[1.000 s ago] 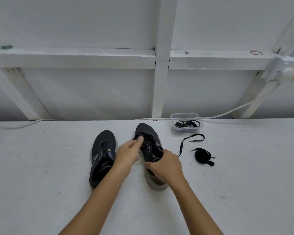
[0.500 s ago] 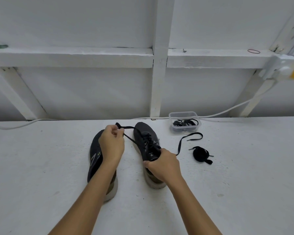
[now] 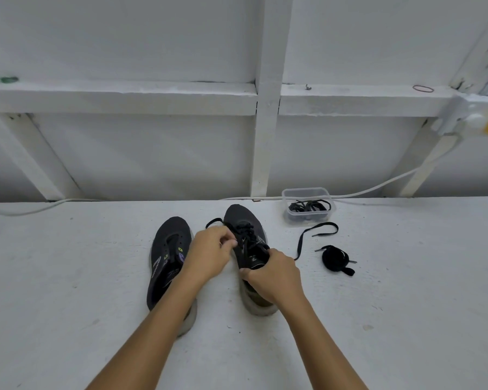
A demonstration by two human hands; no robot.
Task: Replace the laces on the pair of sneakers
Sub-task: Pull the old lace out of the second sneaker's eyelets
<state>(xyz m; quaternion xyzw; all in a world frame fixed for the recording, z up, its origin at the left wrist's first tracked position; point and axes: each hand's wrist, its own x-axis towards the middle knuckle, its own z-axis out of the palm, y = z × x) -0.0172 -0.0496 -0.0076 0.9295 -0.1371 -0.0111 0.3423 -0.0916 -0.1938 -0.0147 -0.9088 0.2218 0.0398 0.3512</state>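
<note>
Two black sneakers stand side by side on the white surface. The left sneaker (image 3: 169, 249) has no lace in its eyelets. The right sneaker (image 3: 244, 223) carries a black lace (image 3: 244, 229) across its upper eyelets. My left hand (image 3: 210, 253) pinches that lace at the shoe's inner side, and a loop of it sticks out toward the toe. My right hand (image 3: 273, 277) grips the right sneaker around its collar and tongue, hiding the heel opening.
A clear plastic box (image 3: 307, 192) with black laces inside stands behind the shoes on the right. A loose black lace (image 3: 316, 230) and a bundled black lace (image 3: 335, 258) lie right of the shoes. A white cable (image 3: 378, 187) runs along the wall's foot.
My left hand pulled the lace out to the left over the left sneaker, then came back to the right sneaker's eyelets. My right hand stayed on the shoe.
</note>
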